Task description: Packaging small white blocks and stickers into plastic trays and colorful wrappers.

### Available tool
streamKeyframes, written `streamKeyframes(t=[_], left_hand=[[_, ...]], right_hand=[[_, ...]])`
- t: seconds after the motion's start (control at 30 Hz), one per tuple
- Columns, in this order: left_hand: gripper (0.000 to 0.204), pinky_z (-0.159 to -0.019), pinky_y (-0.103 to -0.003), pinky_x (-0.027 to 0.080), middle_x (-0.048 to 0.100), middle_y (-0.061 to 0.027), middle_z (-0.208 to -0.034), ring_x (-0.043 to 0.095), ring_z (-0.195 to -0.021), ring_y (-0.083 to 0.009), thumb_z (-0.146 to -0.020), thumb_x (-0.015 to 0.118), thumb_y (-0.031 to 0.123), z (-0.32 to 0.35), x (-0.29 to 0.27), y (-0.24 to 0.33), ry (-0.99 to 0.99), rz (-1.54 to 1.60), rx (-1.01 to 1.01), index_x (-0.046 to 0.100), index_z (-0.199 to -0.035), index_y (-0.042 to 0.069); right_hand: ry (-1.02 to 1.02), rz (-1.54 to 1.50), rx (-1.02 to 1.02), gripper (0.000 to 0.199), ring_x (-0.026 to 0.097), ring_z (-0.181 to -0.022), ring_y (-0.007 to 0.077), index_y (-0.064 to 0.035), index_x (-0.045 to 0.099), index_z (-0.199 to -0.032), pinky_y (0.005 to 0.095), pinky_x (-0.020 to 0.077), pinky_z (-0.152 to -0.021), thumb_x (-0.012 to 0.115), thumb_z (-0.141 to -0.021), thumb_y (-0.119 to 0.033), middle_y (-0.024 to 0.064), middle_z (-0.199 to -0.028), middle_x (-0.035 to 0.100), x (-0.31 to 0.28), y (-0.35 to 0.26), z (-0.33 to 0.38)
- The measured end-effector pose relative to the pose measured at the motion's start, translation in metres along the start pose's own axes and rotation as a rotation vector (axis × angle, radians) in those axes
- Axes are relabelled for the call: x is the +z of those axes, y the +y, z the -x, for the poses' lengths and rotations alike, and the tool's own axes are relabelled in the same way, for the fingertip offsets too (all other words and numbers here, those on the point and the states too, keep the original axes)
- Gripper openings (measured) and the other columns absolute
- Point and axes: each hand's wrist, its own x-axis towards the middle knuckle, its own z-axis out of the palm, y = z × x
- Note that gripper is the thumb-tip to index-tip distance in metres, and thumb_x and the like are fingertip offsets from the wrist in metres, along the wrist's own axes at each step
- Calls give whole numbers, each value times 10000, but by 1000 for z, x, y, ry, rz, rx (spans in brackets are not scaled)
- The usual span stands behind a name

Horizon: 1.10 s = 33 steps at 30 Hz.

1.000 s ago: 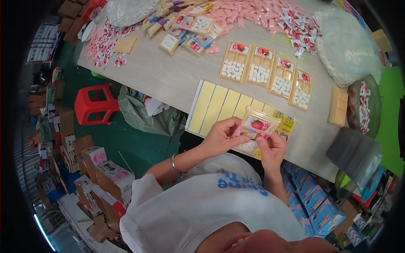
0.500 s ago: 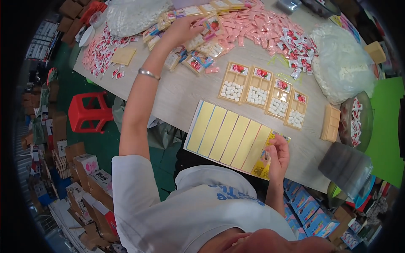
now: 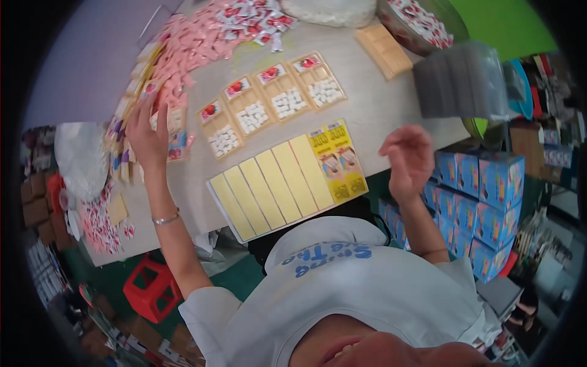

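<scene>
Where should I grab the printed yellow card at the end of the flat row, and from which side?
Take the printed card by its near short end, coming from the table edge on the person's side. It lies flat, its left long edge against a plain yellow card, so that side gives no gap. Its near end reaches almost to the table edge, and the right hand hovers just right of it, empty.

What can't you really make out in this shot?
- Left hand: whether its fingers grip a packet; blurred, among packets.
- Right hand: looks empty, motion-blurred.
- White pieces in the trays: too small to identify.
- Blue boxes: partly hidden behind the table edge.
</scene>
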Motion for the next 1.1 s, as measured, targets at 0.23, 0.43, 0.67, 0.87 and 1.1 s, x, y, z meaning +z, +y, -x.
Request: streamKeyframes(t=[0.23,0.43,0.67,0.87,1.1], left_hand=[[445,-1004,-442,449,667,-157,-1255,615,-1159,-343,-880,755,237,57,33,156,-408,460,80,662,-1288,85],[743,-1140,-634,277,389,-194,-1568,323,-1456,-441,-911,662,527,37,101,234,-426,203,61,448,-1512,146],[1068,-1176,-690,141,253,-154,-1657,206,-1525,-417,-754,638,792,7,135,260,-622,38,54,321,-1591,208],[1034,-1179,-686,128,277,-129,-1652,220,-1528,-387,-761,668,749,6,129,262,-631,79,134,341,-1582,211],[993,-1202,-653,82,290,-129,-1644,204,-1534,-362,-798,638,732,7,146,268,-529,105,204,347,-1578,192]], right_hand=[[387,423,-351,284,647,-914,190,32,588,-1256,305,527,-847,609,-976,-13,113,-1035,679,-121,-72,-71],[242,1218,-359,263,641,-971,144,-54,723,-1168,280,519,-845,725,-942,-190,92,-1056,700,-149,-81,-121],[22,1107,253,257,557,-656,46,-22,753,-1014,221,428,-588,779,-897,-249,-46,-727,634,-179,-74,-159],[-4,685,407,222,508,-610,1,-29,758,-951,167,365,-532,774,-903,-245,-81,-719,616,-192,-72,-166],[81,852,403,217,549,-590,34,-33,763,-915,211,414,-531,742,-900,-249,-39,-679,640,-189,-72,-167]])
